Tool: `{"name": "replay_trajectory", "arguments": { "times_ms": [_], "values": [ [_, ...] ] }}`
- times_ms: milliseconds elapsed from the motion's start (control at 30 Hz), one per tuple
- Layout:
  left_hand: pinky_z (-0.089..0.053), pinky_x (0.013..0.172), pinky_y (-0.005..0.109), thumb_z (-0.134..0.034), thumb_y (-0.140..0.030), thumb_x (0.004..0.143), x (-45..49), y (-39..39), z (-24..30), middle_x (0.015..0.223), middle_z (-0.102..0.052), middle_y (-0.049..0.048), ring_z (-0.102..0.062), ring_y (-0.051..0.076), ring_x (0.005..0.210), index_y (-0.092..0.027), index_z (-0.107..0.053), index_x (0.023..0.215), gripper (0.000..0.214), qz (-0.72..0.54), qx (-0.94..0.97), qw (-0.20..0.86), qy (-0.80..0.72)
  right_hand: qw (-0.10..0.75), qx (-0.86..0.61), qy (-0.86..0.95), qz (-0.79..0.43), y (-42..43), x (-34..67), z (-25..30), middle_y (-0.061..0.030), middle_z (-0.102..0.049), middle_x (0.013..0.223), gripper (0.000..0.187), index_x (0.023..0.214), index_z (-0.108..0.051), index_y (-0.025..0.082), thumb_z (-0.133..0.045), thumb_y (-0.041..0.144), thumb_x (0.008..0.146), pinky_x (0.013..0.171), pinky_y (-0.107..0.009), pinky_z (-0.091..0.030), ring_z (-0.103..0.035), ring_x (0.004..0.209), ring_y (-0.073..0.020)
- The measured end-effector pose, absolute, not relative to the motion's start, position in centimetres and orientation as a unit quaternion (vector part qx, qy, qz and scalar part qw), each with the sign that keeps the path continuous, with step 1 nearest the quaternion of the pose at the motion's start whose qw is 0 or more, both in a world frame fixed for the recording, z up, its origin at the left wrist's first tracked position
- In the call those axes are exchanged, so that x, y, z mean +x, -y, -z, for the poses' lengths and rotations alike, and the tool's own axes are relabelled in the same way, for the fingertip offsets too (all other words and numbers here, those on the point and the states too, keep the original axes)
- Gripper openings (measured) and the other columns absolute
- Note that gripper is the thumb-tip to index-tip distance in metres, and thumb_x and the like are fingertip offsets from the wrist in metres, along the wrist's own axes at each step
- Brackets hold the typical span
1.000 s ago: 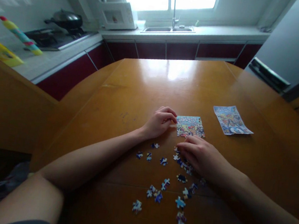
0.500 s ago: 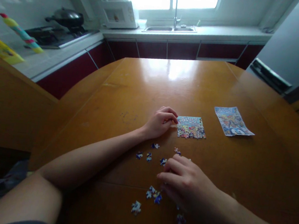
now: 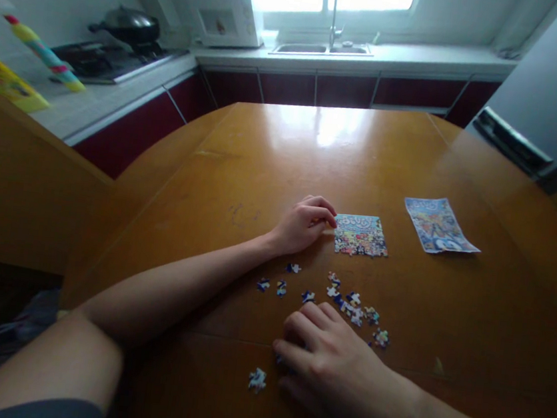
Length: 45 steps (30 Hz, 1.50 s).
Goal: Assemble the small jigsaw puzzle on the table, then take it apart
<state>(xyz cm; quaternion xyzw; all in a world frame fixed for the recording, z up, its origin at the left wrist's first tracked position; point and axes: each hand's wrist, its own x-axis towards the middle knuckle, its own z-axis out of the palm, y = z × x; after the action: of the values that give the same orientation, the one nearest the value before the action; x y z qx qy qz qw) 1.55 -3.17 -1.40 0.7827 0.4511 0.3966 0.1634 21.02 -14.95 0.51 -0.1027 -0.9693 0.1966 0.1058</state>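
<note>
My left hand [image 3: 307, 224] lies on the table with fingers loosely bent, its fingertips touching the left edge of a partly joined jigsaw puzzle [image 3: 362, 235]. The puzzle's top edge is straight and its lower edge knobbly. My right hand [image 3: 320, 348] is palm down over loose pieces nearer me, fingers curled inward. A sliver of a piece shows by its fingertips; whatever is under the palm is hidden. Just beyond it lies a cluster of puzzle pieces [image 3: 352, 308]. One pale puzzle piece [image 3: 257, 380] sits to its left, and a dark blue puzzle piece [image 3: 293, 268] lies below my left wrist.
A creased picture sheet [image 3: 440, 226] lies on the wooden table [image 3: 210, 194], right of the puzzle. Beyond the table are a sink [image 3: 301, 49], a microwave [image 3: 224, 20] and a wok [image 3: 128, 27] on the stove. A fridge [image 3: 549, 85] stands at the right.
My right hand has shifted left and towards me, covering pieces that showed before and uncovering the cluster beyond it. The left hand stays at the puzzle's edge. The view has tilted slightly.
</note>
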Motion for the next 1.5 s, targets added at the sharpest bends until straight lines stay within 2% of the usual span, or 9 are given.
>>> {"name": "replay_trajectory", "arguments": {
  "times_ms": [200, 467, 600, 733, 1000, 1267, 1400, 1500],
  "values": [
    [-0.050, 0.089, 0.037, -0.059, -0.006, 0.086, 1.5, 3.0, 1.8, 0.095, -0.069, 0.0053, -0.061, 0.019, 0.094, -0.020, -0.073, 0.077, 0.022, -0.410, 0.781, 0.161, -0.442, 0.115, -0.115, 0.973, -0.162, 15.2, 20.5, 0.2, -0.0054, -0.061, 0.096, 0.013, 0.096, -0.062, 0.020, -0.051, 0.026, 0.100, 0.082, -0.040, -0.036, -0.049, 0.091, -0.0232],
    [-0.049, 0.090, 0.037, -0.059, -0.004, 0.085, 1.6, 3.2, 1.6, 0.094, -0.069, 0.0046, -0.061, 0.019, 0.094, -0.020, -0.073, 0.077, 0.023, -0.407, 0.782, 0.165, -0.443, 0.101, -0.105, 0.976, -0.162, 15.3, 20.5, 0.1, -0.0042, -0.059, 0.093, 0.010, 0.089, -0.058, 0.019, -0.056, 0.023, 0.098, 0.080, -0.038, -0.035, -0.047, 0.089, -0.0223],
    [-0.050, 0.089, 0.037, -0.059, -0.007, 0.086, 1.5, 3.2, 1.6, 0.095, -0.068, 0.0051, -0.061, 0.019, 0.095, -0.020, -0.073, 0.077, 0.021, -0.404, 0.782, 0.169, -0.443, 0.117, -0.079, 0.975, -0.170, 15.9, 20.2, -0.3, -0.0050, -0.060, 0.098, 0.011, 0.102, -0.060, 0.018, -0.052, 0.026, 0.101, 0.081, -0.039, -0.036, -0.048, 0.090, -0.0222],
    [-0.050, 0.089, 0.038, -0.059, -0.012, 0.087, 1.5, 3.1, 1.6, 0.095, -0.069, 0.0053, -0.061, 0.020, 0.094, -0.021, -0.073, 0.077, 0.019, -0.400, 0.781, 0.172, -0.447, 0.118, -0.023, 0.980, -0.157, 16.6, 19.9, -0.8, -0.0078, -0.061, 0.105, 0.022, 0.118, -0.058, 0.015, -0.049, 0.028, 0.101, 0.081, -0.040, -0.037, -0.049, 0.095, -0.0237],
    [-0.050, 0.090, 0.038, -0.058, -0.010, 0.086, 1.5, 3.2, 1.4, 0.096, -0.069, 0.0051, -0.060, 0.020, 0.096, -0.021, -0.073, 0.078, 0.020, -0.396, 0.780, 0.175, -0.452, 0.127, -0.013, 0.983, -0.135, 16.5, 19.9, -0.7, -0.0082, -0.061, 0.100, 0.015, 0.094, -0.063, 0.016, -0.052, 0.025, 0.100, 0.082, -0.040, -0.038, -0.048, 0.097, -0.0240],
    [-0.049, 0.090, 0.038, -0.057, -0.012, 0.087, 1.5, 3.2, 1.3, 0.096, -0.069, 0.0051, -0.061, 0.019, 0.096, -0.021, -0.073, 0.078, 0.020, -0.390, 0.783, 0.173, -0.452, 0.095, -0.016, 0.984, -0.148, 16.5, 19.9, -1.2, -0.0096, -0.061, 0.103, 0.015, 0.096, -0.061, 0.013, -0.052, 0.025, 0.099, 0.085, -0.040, -0.040, -0.050, 0.098, -0.0248],
    [-0.049, 0.091, 0.038, -0.057, -0.010, 0.085, 1.4, 3.1, 1.5, 0.095, -0.069, 0.0049, -0.061, 0.020, 0.096, -0.021, -0.073, 0.078, 0.021, -0.395, 0.784, 0.169, -0.449, 0.092, 0.009, 0.976, -0.200, 16.3, 20.1, -1.3, -0.0060, -0.064, 0.093, 0.012, 0.094, -0.059, 0.016, -0.052, 0.025, 0.099, 0.080, -0.037, -0.042, -0.053, 0.090, -0.0216],
    [-0.050, 0.090, 0.039, -0.057, -0.009, 0.085, 1.4, 3.1, 1.6, 0.095, -0.069, 0.0046, -0.061, 0.020, 0.096, -0.021, -0.073, 0.078, 0.021, -0.396, 0.782, 0.168, -0.450, 0.140, -0.032, 0.931, -0.337, 15.6, 20.5, -1.2, -0.0031, -0.067, 0.086, 0.007, 0.093, -0.061, 0.017, -0.054, 0.018, 0.095, 0.073, -0.031, -0.045, -0.056, 0.080, -0.0167]
  ]
}}
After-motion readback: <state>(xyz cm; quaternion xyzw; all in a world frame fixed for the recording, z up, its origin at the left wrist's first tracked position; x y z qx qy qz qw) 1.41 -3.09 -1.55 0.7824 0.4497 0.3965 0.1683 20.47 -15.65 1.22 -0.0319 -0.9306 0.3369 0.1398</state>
